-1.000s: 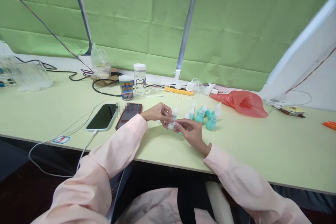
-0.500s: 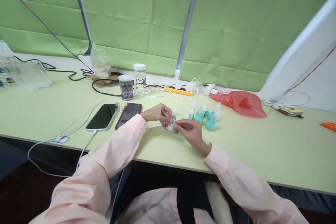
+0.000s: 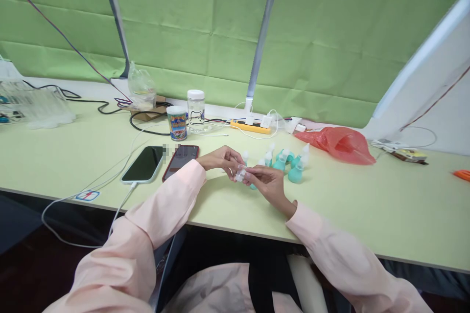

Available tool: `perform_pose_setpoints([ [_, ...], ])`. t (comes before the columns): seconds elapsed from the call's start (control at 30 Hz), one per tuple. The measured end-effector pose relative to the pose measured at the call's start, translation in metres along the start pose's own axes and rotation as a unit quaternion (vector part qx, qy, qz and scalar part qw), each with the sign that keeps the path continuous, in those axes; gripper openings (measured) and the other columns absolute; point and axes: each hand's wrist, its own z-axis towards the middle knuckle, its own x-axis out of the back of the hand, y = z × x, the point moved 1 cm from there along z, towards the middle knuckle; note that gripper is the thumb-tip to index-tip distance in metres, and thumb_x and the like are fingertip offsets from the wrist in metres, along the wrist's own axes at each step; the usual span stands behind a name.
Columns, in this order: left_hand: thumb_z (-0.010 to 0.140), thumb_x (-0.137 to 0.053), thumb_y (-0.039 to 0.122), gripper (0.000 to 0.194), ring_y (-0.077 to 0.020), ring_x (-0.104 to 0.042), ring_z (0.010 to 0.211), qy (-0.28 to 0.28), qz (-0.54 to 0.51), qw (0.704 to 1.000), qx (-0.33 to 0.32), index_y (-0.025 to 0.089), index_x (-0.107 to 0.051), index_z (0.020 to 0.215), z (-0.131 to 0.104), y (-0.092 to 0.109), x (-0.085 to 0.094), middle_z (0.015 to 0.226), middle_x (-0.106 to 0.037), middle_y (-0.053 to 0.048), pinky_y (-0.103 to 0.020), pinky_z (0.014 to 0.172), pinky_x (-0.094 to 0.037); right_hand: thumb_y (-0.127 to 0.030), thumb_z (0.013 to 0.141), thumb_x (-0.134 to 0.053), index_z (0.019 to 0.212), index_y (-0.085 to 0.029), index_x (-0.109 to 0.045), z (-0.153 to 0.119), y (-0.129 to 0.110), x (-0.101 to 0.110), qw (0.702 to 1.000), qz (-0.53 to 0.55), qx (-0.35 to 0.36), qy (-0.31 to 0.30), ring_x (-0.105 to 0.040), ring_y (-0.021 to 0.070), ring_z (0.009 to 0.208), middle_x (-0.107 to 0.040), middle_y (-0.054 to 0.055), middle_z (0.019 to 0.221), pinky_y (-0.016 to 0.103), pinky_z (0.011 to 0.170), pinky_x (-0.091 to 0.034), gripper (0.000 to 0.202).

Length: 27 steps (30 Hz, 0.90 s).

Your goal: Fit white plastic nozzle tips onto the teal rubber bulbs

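Observation:
A small clear plastic piece point(image 3: 240, 174) is pinched between my two hands above the table. My left hand point(image 3: 226, 160) grips it from the left with closed fingers. From the right, my right hand point(image 3: 267, 183) holds it between thumb and fingers. The piece's exact kind is too small to make out. Just behind and right of my hands stand several teal squeeze bulbs with clear nozzles, among them one bulb point(image 3: 295, 174) at the right of the group. Part of another teal bulb shows beneath my right hand.
Left of my hands lie a dark phone point(image 3: 144, 164) with a cable and a red-edged phone point(image 3: 180, 161). Behind them stand a printed cup point(image 3: 177, 124) and a lidded jar point(image 3: 196, 109). A yellow power strip point(image 3: 250, 127) and red plastic bag point(image 3: 340, 145) sit along the back.
Both hands stay together around the clear piece. The fingers have shifted slightly and more of the piece shows. The whole view has moved very slightly.

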Motion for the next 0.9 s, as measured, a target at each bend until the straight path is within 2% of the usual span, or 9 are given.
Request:
perform_pose_setpoints([
  [0.2, 0.061, -0.063, 0.026, 0.032, -0.0164, -0.061, 0.062, 0.006, 0.004, 1.000, 0.000, 0.007, -0.058, 0.087, 0.000, -0.001, 0.000, 0.069, -0.064, -0.009, -0.029, 0.056, -0.052, -0.024, 0.063, -0.061, 0.073, -0.019, -0.064, 0.000, -0.002, -0.002, 0.999, -0.032, 0.010, 0.001, -0.056, 0.0123, 0.050, -0.061, 0.002, 0.065, 0.027, 0.046, -0.050, 0.012],
  [0.37, 0.056, -0.068, 0.021, 0.036, -0.0165, -0.061, 0.062, 0.007, 0.000, 1.000, 0.002, 0.008, -0.059, 0.088, 0.002, -0.001, -0.002, 0.067, -0.065, -0.008, -0.029, 0.058, -0.052, -0.022, 0.064, -0.060, 0.072, -0.018, -0.064, -0.001, -0.005, -0.002, 0.991, -0.109, 0.071, 0.011, -0.057, 0.0129, 0.053, -0.061, 0.003, 0.064, 0.026, 0.047, -0.049, 0.010],
  [0.47, 0.057, -0.067, 0.022, 0.034, -0.0158, -0.061, 0.060, 0.014, 0.002, 1.000, -0.005, 0.008, -0.059, 0.087, 0.002, -0.002, -0.001, 0.068, -0.065, -0.008, -0.029, 0.057, -0.052, -0.018, 0.064, -0.060, 0.071, -0.018, -0.062, -0.003, -0.010, 0.000, 0.970, -0.178, 0.167, 0.023, -0.056, 0.0122, 0.052, -0.061, 0.003, 0.061, 0.025, 0.046, -0.048, 0.008],
  [0.6, 0.057, -0.066, 0.024, 0.034, -0.0151, -0.060, 0.058, 0.045, 0.006, 0.999, -0.013, 0.007, -0.059, 0.087, 0.002, -0.004, 0.000, 0.066, -0.064, -0.007, -0.030, 0.056, -0.052, -0.010, 0.061, -0.060, 0.066, -0.020, -0.059, -0.002, -0.021, 0.013, 0.902, -0.259, 0.339, 0.065, -0.055, 0.0106, 0.050, -0.060, -0.001, 0.055, 0.023, 0.045, -0.046, 0.011],
  [0.67, 0.058, -0.066, 0.024, 0.035, -0.0155, -0.060, 0.057, 0.053, 0.007, 0.998, -0.015, 0.007, -0.059, 0.087, 0.002, -0.005, 0.001, 0.066, -0.064, -0.008, -0.031, 0.056, -0.052, -0.010, 0.060, -0.060, 0.068, -0.019, -0.058, 0.005, -0.027, 0.029, 0.878, -0.287, 0.366, 0.112, -0.056, 0.0111, 0.053, -0.060, -0.001, 0.059, 0.023, 0.047, -0.046, 0.013],
  [0.73, 0.058, -0.066, 0.024, 0.036, -0.0160, -0.060, 0.058, 0.056, 0.009, 0.998, -0.019, 0.007, -0.059, 0.088, 0.001, -0.005, 0.001, 0.067, -0.064, -0.008, -0.032, 0.056, -0.051, -0.012, 0.061, -0.060, 0.068, -0.019, -0.058, 0.020, -0.030, 0.057, 0.868, -0.318, 0.337, 0.178, -0.056, 0.0118, 0.056, -0.060, 0.000, 0.061, 0.025, 0.052, -0.047, 0.009],
  [0.83, 0.058, -0.066, 0.023, 0.036, -0.0158, -0.060, 0.060, 0.056, 0.008, 0.998, -0.027, 0.007, -0.058, 0.089, 0.001, -0.003, 0.000, 0.070, -0.064, -0.009, -0.030, 0.057, -0.051, -0.022, 0.065, -0.057, 0.073, -0.014, -0.058, 0.050, -0.025, 0.117, 0.870, -0.282, 0.244, 0.322, -0.057, 0.0131, 0.059, -0.058, 0.003, 0.067, 0.028, 0.058, -0.048, 0.011],
  [0.87, 0.058, -0.066, 0.023, 0.036, -0.0154, -0.060, 0.061, 0.054, 0.006, 0.998, -0.029, 0.007, -0.058, 0.089, 0.001, -0.002, -0.001, 0.071, -0.064, -0.009, -0.030, 0.058, -0.051, -0.025, 0.066, -0.055, 0.075, -0.012, -0.057, 0.059, -0.020, 0.140, 0.880, -0.245, 0.194, 0.356, -0.057, 0.0125, 0.056, -0.057, 0.005, 0.067, 0.028, 0.056, -0.048, 0.017],
  [0.9, 0.058, -0.066, 0.023, 0.036, -0.0149, -0.060, 0.061, 0.050, 0.004, 0.998, -0.030, 0.008, -0.058, 0.089, 0.001, -0.001, -0.001, 0.072, -0.064, -0.009, -0.029, 0.058, -0.051, -0.028, 0.066, -0.055, 0.075, -0.010, -0.057, 0.068, -0.013, 0.162, 0.899, -0.214, 0.122, 0.361, -0.056, 0.0113, 0.051, -0.057, 0.006, 0.065, 0.026, 0.053, -0.047, 0.020],
])
